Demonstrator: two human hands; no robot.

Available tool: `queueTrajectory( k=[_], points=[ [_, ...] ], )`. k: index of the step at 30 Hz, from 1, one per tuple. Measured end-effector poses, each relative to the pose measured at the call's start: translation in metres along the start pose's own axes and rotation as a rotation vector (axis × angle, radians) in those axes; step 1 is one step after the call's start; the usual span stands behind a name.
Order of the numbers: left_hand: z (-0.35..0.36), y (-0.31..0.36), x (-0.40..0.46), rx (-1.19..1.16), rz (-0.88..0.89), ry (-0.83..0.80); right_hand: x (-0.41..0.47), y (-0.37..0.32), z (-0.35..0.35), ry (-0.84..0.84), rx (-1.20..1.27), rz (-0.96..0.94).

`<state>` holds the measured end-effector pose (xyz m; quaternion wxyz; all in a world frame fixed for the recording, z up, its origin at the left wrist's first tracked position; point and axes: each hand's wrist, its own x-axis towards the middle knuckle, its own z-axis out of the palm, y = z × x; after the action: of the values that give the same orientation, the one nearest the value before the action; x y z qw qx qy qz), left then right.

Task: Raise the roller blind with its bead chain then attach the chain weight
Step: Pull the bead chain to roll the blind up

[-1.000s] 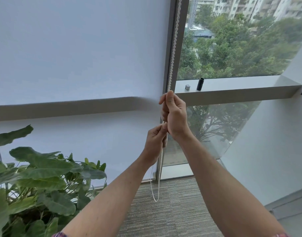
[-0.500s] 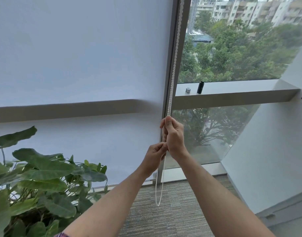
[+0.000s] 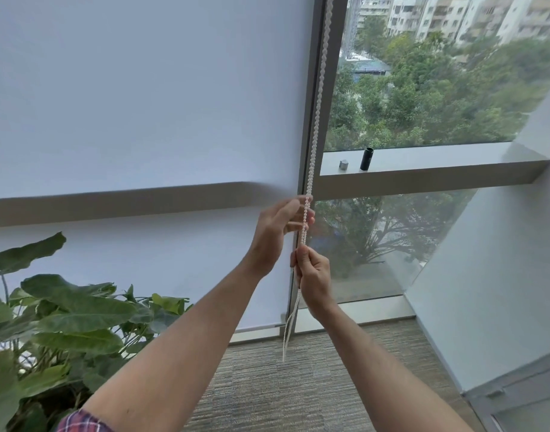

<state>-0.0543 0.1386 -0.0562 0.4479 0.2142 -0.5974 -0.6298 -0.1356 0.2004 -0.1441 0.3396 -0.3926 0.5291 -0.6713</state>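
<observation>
The white roller blind (image 3: 149, 98) covers the left window pane down to near the floor. Its white bead chain (image 3: 318, 98) hangs along the window frame, and its loop ends just above the carpet. My right hand (image 3: 315, 277) grips the chain in a fist. Above it, my left hand (image 3: 277, 227) has its thumb and fingers curled round the same chain. A black cylinder (image 3: 366, 159) and a small grey metal piece (image 3: 344, 164) stand on the window ledge (image 3: 439, 157) to the right, apart from both hands.
A big-leaved potted plant (image 3: 65, 316) fills the lower left. The right pane is bare glass with trees and buildings outside. A white wall (image 3: 501, 244) slants in at the right, and grey carpet (image 3: 298, 394) lies below.
My right hand has moved down along the chain. My left hand has let go below it and risen to take the chain above the right hand.
</observation>
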Motion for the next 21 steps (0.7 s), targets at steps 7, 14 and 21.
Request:
queueTrajectory(
  k=[7,14,21],
  points=[
    [0.030,0.033,0.011,-0.101,0.098,-0.006,-0.005,0.003,-0.001,-0.015,-0.011,0.024],
    [0.036,0.026,0.007,-0.043,0.114,0.099,-0.011,0.011,0.005,-0.039,-0.055,0.027],
    [0.019,0.004,-0.004,-0.042,0.098,0.141,-0.021,0.024,-0.005,-0.199,-0.027,0.124]
  ],
)
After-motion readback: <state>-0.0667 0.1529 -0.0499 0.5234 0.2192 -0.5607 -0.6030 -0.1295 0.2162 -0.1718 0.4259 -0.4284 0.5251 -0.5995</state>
